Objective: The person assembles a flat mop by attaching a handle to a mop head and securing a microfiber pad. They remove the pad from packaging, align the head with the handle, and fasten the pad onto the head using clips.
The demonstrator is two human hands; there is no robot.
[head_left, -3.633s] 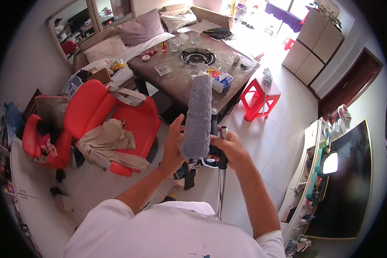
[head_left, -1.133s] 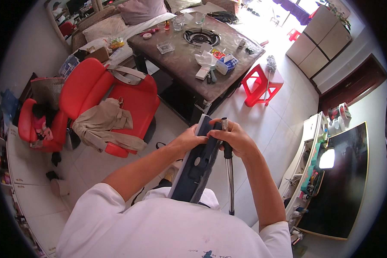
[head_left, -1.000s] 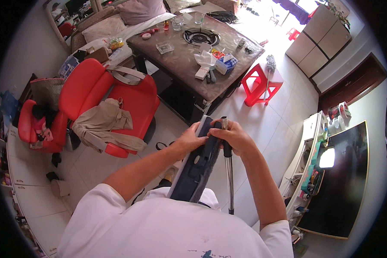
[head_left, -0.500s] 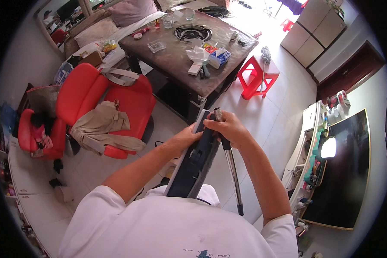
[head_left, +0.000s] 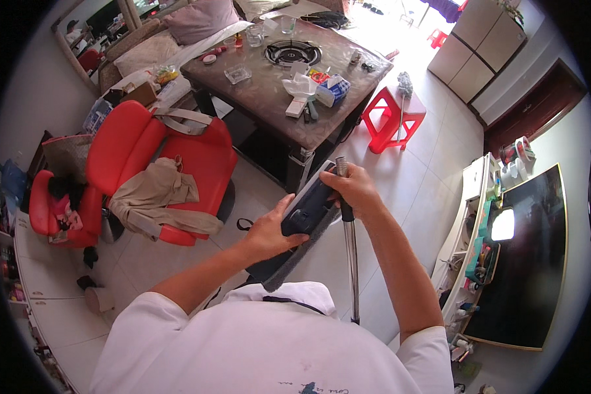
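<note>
Both grips on mop head (head_left: pixel 306 211), table (head_left: pixel 269 98) ahead

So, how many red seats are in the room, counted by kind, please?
Red armchair: 2
Red plastic stool: 2
Total: 4

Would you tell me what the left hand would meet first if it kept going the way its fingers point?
Probably the right hand gripping the metal pole; the left hand points along the dark mop head toward it.
</note>
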